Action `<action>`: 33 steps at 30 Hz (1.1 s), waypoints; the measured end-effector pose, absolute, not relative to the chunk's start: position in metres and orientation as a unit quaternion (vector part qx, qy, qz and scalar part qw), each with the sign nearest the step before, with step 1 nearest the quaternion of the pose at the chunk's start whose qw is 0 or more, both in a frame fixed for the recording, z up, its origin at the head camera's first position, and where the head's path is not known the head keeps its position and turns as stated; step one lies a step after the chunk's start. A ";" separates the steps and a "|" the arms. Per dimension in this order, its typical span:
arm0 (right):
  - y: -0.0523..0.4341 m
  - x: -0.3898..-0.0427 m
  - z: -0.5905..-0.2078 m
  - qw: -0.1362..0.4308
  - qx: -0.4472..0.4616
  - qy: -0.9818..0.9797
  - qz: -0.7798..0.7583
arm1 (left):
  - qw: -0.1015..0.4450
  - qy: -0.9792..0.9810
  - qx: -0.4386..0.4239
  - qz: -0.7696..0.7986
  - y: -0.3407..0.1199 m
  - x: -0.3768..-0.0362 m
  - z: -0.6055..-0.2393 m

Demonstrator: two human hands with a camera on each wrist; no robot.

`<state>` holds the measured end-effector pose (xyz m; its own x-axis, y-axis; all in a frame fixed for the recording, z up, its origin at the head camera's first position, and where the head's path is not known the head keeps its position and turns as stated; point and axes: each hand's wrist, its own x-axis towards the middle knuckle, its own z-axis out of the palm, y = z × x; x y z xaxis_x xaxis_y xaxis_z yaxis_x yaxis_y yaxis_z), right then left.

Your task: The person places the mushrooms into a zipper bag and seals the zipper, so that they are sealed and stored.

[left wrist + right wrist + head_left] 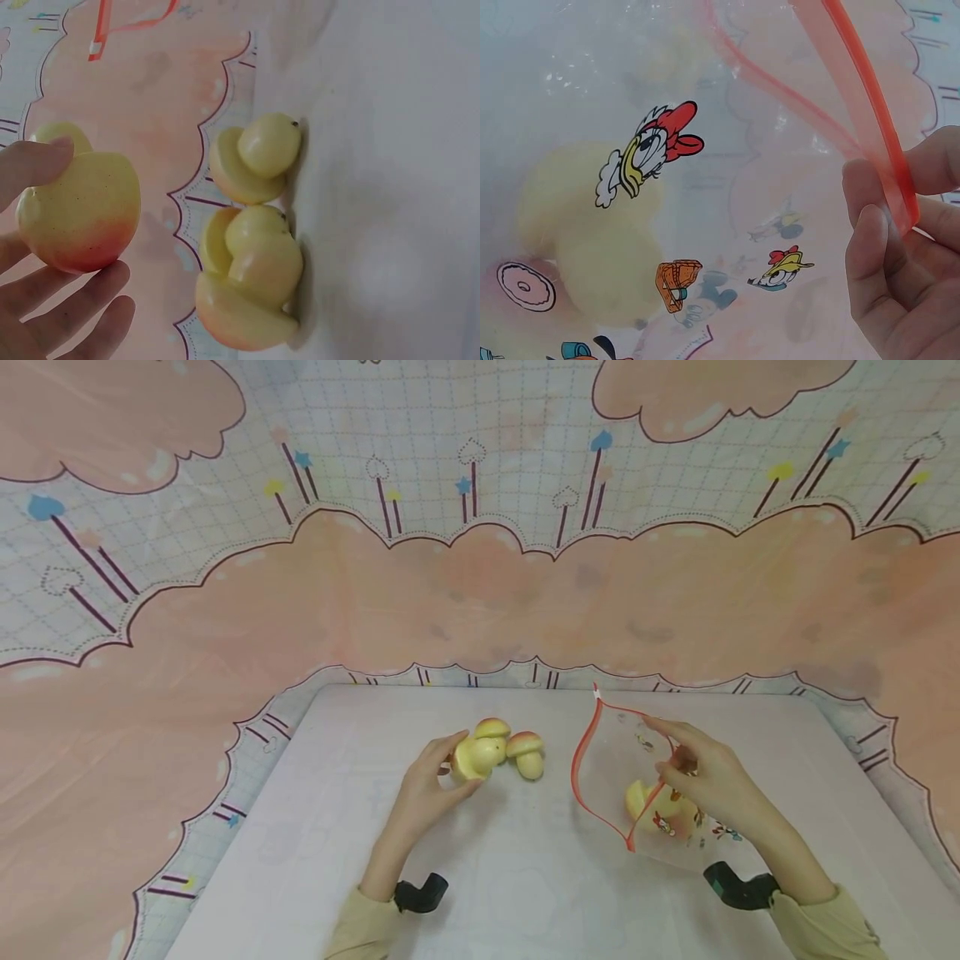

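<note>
My left hand (pixel 423 789) holds a yellow toy mushroom (pixel 82 214) with a reddish blush on its cap, thumb on one side and fingers on the other. Just beyond it, more mushrooms of the same sort (pixel 528 755) lie on the table; in the left wrist view they form a row (pixel 271 146). My right hand (pixel 712 781) pinches the red zip edge (pixel 889 161) of a clear bag (pixel 609 752) printed with cartoon ducks. The bag's mouth gapes toward the left hand. Inside, yellow mushrooms (pixel 607 262) show blurred through the plastic.
The white table (pixel 300 860) ends at a cloud-patterned cloth backdrop (pixel 480 602). Dark wrist camera mounts (pixel 422 893) sit at both cuffs. A pale zip slider (pixel 597 694) stands at the bag's far corner.
</note>
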<state>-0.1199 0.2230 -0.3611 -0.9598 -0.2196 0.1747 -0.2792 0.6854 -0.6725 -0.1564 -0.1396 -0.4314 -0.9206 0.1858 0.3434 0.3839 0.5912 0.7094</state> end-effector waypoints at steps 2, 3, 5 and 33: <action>0.222 -0.120 -0.361 0.039 0.137 -0.917 0.374 | 0.113 -0.882 -0.165 -0.426 -0.136 -0.156 -0.429; 0.222 -0.120 -0.361 0.039 0.138 -0.916 0.374 | 0.112 -0.881 -0.168 -0.428 -0.135 -0.156 -0.429; 0.222 -0.120 -0.361 0.039 0.138 -0.916 0.375 | 0.108 -0.878 -0.173 -0.433 -0.130 -0.156 -0.427; 0.225 -0.121 -0.362 0.044 0.149 -0.916 0.369 | 0.082 -0.873 -0.212 -0.431 -0.069 -0.154 -0.401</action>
